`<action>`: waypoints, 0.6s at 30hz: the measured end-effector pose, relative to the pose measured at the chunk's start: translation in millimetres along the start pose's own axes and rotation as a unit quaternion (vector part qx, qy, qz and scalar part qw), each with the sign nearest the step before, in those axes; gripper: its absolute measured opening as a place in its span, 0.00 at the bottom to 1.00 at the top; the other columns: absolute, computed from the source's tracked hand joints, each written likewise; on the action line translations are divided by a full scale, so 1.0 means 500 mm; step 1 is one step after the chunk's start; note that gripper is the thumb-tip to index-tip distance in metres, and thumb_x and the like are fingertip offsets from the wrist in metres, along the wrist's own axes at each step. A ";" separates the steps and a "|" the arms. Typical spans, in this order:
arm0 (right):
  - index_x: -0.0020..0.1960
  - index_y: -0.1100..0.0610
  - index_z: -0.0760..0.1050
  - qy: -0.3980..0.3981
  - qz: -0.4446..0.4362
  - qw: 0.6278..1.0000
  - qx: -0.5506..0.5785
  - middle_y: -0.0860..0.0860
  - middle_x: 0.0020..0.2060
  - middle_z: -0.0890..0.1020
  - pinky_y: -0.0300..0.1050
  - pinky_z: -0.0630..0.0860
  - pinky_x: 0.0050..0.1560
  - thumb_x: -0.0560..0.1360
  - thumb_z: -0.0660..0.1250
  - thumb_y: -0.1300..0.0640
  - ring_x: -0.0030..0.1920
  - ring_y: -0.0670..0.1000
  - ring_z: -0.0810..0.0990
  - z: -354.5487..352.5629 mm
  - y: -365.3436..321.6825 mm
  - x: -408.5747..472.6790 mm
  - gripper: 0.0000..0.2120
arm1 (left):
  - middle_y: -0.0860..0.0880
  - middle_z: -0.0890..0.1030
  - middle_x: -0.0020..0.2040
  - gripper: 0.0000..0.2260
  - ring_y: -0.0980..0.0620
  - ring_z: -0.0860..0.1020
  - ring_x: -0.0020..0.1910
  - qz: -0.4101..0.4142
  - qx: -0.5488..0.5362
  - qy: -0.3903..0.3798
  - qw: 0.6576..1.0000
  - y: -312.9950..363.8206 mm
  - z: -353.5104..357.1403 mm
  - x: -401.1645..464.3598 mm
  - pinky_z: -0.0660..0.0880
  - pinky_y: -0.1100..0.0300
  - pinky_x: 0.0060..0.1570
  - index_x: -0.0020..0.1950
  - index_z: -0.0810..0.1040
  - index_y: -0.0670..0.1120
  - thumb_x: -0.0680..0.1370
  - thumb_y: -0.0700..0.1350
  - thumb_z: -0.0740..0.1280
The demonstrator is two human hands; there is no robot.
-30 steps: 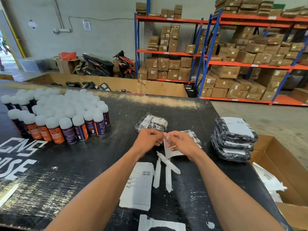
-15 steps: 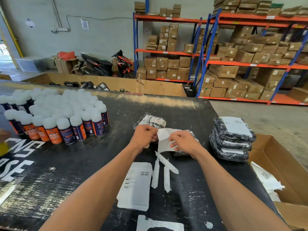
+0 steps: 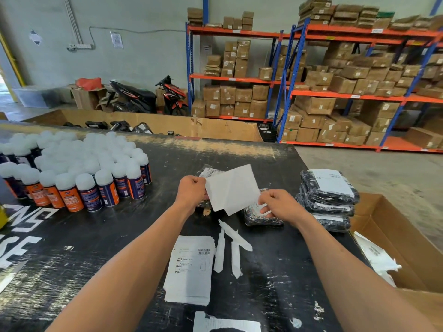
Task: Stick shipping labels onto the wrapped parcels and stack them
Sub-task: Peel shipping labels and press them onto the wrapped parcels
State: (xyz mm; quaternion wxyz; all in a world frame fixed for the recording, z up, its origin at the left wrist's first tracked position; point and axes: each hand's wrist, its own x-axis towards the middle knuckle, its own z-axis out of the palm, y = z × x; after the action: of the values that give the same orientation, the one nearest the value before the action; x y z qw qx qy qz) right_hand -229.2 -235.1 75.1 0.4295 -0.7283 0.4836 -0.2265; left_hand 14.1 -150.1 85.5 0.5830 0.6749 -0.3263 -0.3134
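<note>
Warehouse packing spot: a scuffed black table [image 3: 72, 271], cardboard boxes on racks at the back. The left hand [image 3: 191, 191] pinches one edge of a label [image 3: 233, 189] and the right hand [image 3: 279, 204] pinches the other sheet peeling off it, both held up between them. It's thin, floppy paper, probably sticky on one face, so I'd hold it by the corners. A wrapped parcel [image 3: 260, 215] sits right under the right hand; looks soft and light. The labelled stack [image 3: 328, 197] is just right of it.

A white label [image 3: 233, 189] is held up mid-table, half peeled from its backing. One wrapped parcel [image 3: 260, 215] lies beneath; three labelled parcels [image 3: 327, 198] are stacked right.
</note>
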 end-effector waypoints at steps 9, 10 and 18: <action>0.40 0.61 0.78 0.053 0.033 0.998 -0.002 0.55 0.38 0.82 0.45 0.80 0.36 0.77 0.66 0.56 0.34 0.49 0.82 -0.032 0.032 -0.007 0.10 | 0.44 0.73 0.32 0.15 0.46 0.70 0.33 -0.047 0.063 0.161 0.984 -0.011 -0.047 0.041 0.64 0.58 0.32 0.33 0.74 0.38 0.80 0.39 0.62; 0.39 0.61 0.77 0.059 0.036 0.998 -0.004 0.55 0.37 0.82 0.47 0.80 0.37 0.78 0.66 0.56 0.33 0.49 0.82 -0.034 0.034 -0.006 0.11 | 0.41 0.78 0.39 0.12 0.44 0.74 0.37 -0.054 0.055 0.176 0.981 -0.011 -0.052 0.045 0.67 0.57 0.34 0.40 0.79 0.35 0.80 0.40 0.63; 0.38 0.60 0.78 0.093 0.058 0.994 -0.011 0.56 0.34 0.84 0.53 0.84 0.44 0.78 0.65 0.51 0.28 0.49 0.82 -0.056 0.043 -0.007 0.15 | 0.35 0.74 0.69 0.18 0.36 0.74 0.66 -0.113 0.030 0.289 0.950 -0.016 -0.116 0.054 0.72 0.49 0.62 0.70 0.70 0.33 0.82 0.40 0.60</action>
State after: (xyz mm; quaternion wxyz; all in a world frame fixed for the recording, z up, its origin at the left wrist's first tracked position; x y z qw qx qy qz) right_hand -262.4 -247.0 71.7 0.3872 -0.6794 0.5655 -0.2621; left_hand 77.3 -137.2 83.7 0.5920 0.7865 -0.0749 -0.1592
